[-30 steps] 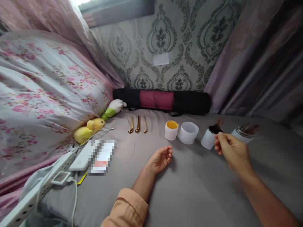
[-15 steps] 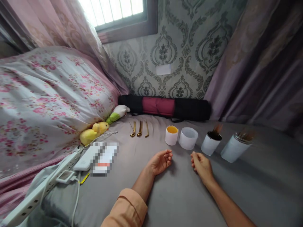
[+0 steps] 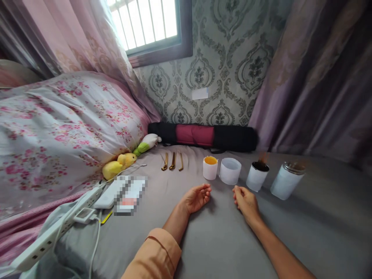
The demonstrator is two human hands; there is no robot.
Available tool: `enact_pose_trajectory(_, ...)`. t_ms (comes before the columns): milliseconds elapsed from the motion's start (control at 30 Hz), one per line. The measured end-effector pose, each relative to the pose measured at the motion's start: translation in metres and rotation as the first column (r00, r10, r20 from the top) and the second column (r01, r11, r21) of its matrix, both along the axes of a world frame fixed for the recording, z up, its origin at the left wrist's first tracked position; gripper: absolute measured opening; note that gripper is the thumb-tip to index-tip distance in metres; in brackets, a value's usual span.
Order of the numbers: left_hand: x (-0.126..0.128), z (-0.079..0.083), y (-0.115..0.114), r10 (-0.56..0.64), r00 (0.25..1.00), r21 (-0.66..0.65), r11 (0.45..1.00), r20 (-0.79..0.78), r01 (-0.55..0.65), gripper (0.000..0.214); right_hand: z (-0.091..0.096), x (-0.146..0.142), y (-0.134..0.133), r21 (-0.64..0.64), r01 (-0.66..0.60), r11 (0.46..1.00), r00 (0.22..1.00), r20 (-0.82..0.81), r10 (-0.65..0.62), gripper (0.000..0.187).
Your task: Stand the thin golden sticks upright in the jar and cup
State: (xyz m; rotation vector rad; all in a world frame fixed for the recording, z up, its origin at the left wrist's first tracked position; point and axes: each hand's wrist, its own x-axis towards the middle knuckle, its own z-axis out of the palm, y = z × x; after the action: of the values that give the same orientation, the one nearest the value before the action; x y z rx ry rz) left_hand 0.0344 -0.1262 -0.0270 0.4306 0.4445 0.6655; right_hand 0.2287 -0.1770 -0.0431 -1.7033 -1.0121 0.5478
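Note:
My left hand (image 3: 198, 197) rests on the grey sheet, palm turned inward, fingers loosely curled with nothing visible in them. Across a small gap, my right hand (image 3: 244, 201) lies with its fingers curled in; its palm is hidden, and no object shows. Just beyond them stand a white cup with an orange-yellow inside (image 3: 210, 171) and a wider white cup (image 3: 230, 172). Farther right are a white-wrapped container with a dark inside (image 3: 257, 179) and a larger white-wrapped jar (image 3: 286, 184); blurred brownish tips rise above both. Neither hand touches any of these.
Several thin gold-coloured metal pieces (image 3: 173, 161) lie left of the cups. A black and red rolled bag (image 3: 194, 135) lies along the wall. At left are plush toys (image 3: 119, 164), a power strip (image 3: 55, 228) with cables, a white power bank (image 3: 107, 193) and a blurred-out flat item (image 3: 130, 195).
The view has tilted up slightly, showing more window. My hands stay in nearly the same place and pose. The cups and the other objects have not moved.

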Motion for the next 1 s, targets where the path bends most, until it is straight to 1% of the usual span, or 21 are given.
enact_pose_trajectory(100, 0.001, 0.0, 0.0, -0.003, 1.0, 0.004, 1.0, -0.007, 0.003, 0.011, 0.0, 0.001, 0.0, -0.01, -0.069, 0.998, 0.994, -0.087, 0.067, 0.039)
enact_pose_trajectory(300, 0.004, -0.002, 0.001, -0.001, 1.0, 0.005, 1.0, -0.02, 0.001, 0.01, 0.003, 0.001, -0.004, 0.004, -0.069, 0.998, 0.987, -0.145, 0.069, 0.038)
enact_pose_trajectory(533, 0.01, -0.006, -0.004, 0.044, 0.999, 0.063, 0.997, -0.03, -0.042, 0.012, 0.009, 0.001, -0.007, 0.012, -0.091, 0.996, 0.969, -0.228, 0.092, 0.037)
enact_pose_trajectory(733, 0.014, -0.004, -0.005, 0.039, 0.996, 0.071, 0.997, -0.084, -0.033, 0.01, 0.011, 0.004, -0.008, -0.021, -0.089, 0.996, 0.955, -0.286, 0.08, 0.037)
enact_pose_trajectory(867, 0.014, -0.003, -0.005, 0.003, 0.997, 0.068, 0.998, -0.08, 0.002, 0.01, 0.013, 0.004, -0.008, -0.047, -0.082, 0.996, 0.952, -0.3, 0.064, 0.037)
enact_pose_trajectory(1000, 0.013, -0.005, -0.005, 0.004, 0.996, 0.064, 0.998, -0.085, 0.001, 0.011, 0.014, 0.004, -0.007, -0.085, -0.09, 0.992, 0.952, -0.298, 0.061, 0.036)
